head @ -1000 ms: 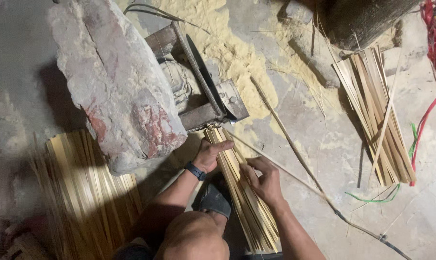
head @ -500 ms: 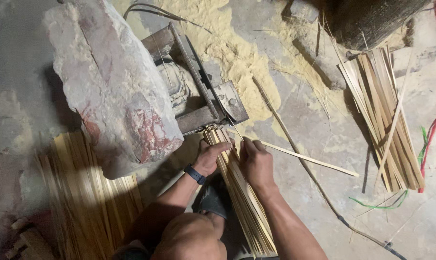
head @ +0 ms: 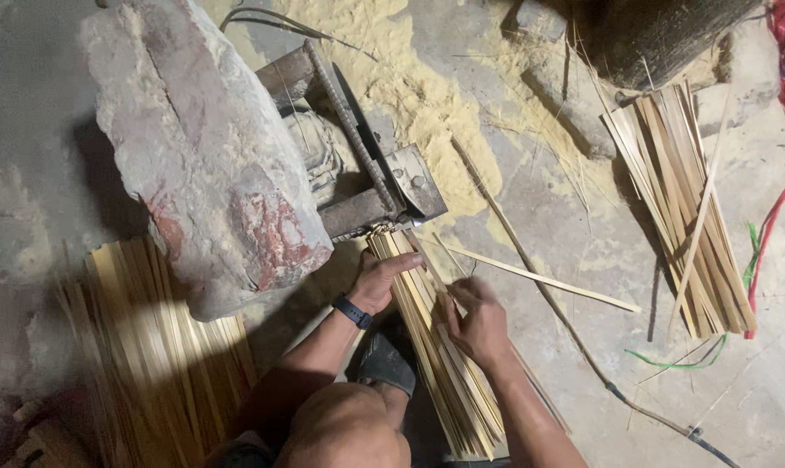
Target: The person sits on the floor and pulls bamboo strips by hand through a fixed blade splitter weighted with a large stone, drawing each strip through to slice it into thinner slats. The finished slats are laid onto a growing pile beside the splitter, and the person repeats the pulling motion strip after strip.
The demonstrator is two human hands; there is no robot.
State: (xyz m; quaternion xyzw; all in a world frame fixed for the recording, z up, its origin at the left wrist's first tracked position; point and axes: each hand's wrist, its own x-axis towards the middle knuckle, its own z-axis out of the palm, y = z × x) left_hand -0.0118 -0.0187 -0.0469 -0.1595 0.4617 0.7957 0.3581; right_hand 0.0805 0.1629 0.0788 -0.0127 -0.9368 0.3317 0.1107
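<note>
A bundle of thin bamboo strips (head: 444, 364) lies on the ground in front of me, its far end pushed against a metal cutting blade fixture (head: 384, 191). My left hand (head: 379, 279), with a dark wristband, rests flat on the bundle's far left side near the blade. My right hand (head: 477, 321) grips the strips on the bundle's right side, fingers curled around several of them. One loose strip (head: 540, 279) lies on the ground just right of my right hand.
A large rough stone block (head: 201, 147) weighs down the fixture at left. Another stack of strips (head: 149, 338) lies at lower left, and a third pile (head: 683, 199) at right. Sawdust (head: 410, 78) covers the ground beyond. Red and green cords (head: 769, 217) trail at right.
My right hand has shifted from the middle of the bundle toward its right side and gripped the strips. A loose strip now lies apart to the right. The left hand barely moved.
</note>
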